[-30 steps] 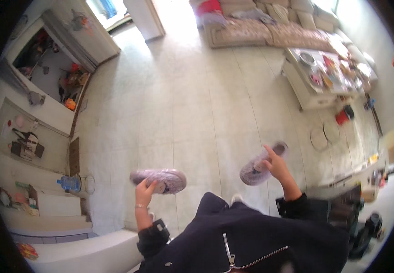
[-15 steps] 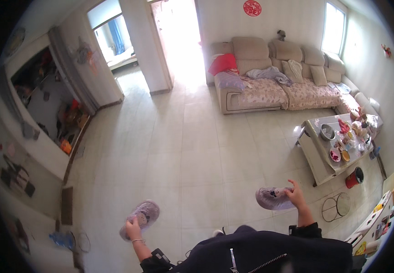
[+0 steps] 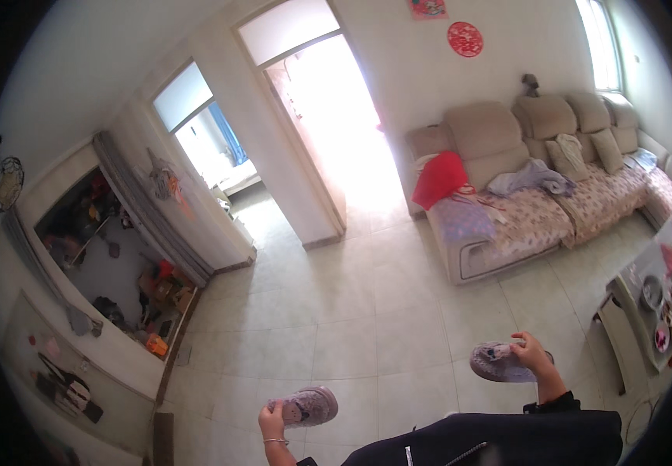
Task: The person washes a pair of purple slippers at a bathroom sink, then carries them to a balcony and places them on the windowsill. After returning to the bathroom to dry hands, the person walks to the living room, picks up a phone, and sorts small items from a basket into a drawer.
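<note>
My left hand (image 3: pixel 273 422) grips a pale purple slipper (image 3: pixel 307 407) by its heel end, held low over the tiled floor. My right hand (image 3: pixel 531 354) holds a second matching slipper (image 3: pixel 495 362), its toe pointing left. The two slippers are apart, one on each side of my dark-sleeved body at the bottom edge.
A beige sofa (image 3: pixel 507 225) with a red cushion (image 3: pixel 438 179) and loose clothes stands at the far right. A cluttered coffee table (image 3: pixel 646 311) is at the right edge. An open bright doorway (image 3: pixel 328 132) lies ahead. Shelves with clutter (image 3: pixel 103 264) line the left wall.
The view has lifted from the floor toward the far wall and doorway. Both hands with the slippers have dropped toward the lower edge of the picture.
</note>
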{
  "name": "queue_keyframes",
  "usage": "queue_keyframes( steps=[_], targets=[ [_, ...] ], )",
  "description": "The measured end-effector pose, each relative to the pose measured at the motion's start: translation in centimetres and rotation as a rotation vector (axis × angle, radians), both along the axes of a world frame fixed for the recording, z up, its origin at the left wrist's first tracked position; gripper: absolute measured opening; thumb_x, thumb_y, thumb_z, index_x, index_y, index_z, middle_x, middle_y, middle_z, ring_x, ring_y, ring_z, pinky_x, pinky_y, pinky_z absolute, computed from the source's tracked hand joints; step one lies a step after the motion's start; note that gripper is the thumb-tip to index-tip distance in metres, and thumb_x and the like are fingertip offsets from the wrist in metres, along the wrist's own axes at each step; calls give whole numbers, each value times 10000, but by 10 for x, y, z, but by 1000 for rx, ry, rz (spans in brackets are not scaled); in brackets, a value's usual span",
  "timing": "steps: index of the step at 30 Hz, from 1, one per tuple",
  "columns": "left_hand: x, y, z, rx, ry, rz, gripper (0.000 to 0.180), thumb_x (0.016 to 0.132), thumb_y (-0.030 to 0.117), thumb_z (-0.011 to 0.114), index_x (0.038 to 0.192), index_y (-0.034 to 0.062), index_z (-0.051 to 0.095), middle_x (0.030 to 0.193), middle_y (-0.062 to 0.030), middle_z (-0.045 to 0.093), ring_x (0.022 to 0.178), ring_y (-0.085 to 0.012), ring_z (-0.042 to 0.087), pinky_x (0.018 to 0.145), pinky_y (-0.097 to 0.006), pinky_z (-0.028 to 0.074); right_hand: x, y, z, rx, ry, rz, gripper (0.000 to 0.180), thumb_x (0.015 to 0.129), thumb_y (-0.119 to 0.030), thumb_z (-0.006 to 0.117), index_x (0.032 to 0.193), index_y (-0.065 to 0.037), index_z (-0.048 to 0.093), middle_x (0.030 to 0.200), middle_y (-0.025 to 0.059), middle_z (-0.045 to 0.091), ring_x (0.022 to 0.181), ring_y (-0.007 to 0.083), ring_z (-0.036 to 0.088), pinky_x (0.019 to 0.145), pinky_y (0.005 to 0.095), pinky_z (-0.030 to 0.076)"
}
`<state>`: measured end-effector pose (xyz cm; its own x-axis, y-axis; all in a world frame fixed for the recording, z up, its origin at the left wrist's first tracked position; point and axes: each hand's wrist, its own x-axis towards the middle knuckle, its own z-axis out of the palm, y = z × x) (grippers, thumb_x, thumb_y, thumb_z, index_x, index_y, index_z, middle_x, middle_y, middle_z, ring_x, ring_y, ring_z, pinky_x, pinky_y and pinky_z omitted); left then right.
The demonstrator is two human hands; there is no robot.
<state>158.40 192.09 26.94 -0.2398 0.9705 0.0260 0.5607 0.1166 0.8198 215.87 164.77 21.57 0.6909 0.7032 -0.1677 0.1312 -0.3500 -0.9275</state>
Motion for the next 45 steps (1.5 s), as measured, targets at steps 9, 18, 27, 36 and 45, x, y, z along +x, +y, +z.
queue_keyframes(
  steps=[9,18,27,36,45],
  targets=[
    [60,199,20,42,135,99,401,835,298,661,856,-99,608,780,-202,661,717,-278,629,703,-376,481,63,329,44,202,144,346,338,889,-151,620,1193,-23,547,926,106,670,843,117,606,744,245,482],
    [234,495,16,143,18,-320,328,862,281,651,841,-47,642,750,-159,659,688,-212,621,665,-340,482,133,562,64,139,202,319,328,905,-165,614,1198,-42,532,939,106,660,834,119,590,732,239,466],
    [452,744,11,7,-65,-719,347,867,324,673,826,-19,638,702,-58,638,639,-109,551,614,-285,468,232,793,37,151,202,284,318,897,-165,620,1182,-55,531,871,88,666,801,109,597,702,242,465],
    [569,957,35,10,-52,-722,276,865,267,689,845,-6,657,724,-1,630,661,-55,525,601,-233,448,344,1057,64,152,-42,489,347,868,-204,632,1148,-48,499,832,108,658,796,177,612,731,303,475],
    [736,1224,18,-53,-244,-772,292,879,247,664,759,-13,611,636,-12,590,608,-62,495,550,-267,422,477,1301,55,179,133,475,362,909,-206,606,1208,-55,468,961,132,649,901,150,581,786,301,464]
  ],
)
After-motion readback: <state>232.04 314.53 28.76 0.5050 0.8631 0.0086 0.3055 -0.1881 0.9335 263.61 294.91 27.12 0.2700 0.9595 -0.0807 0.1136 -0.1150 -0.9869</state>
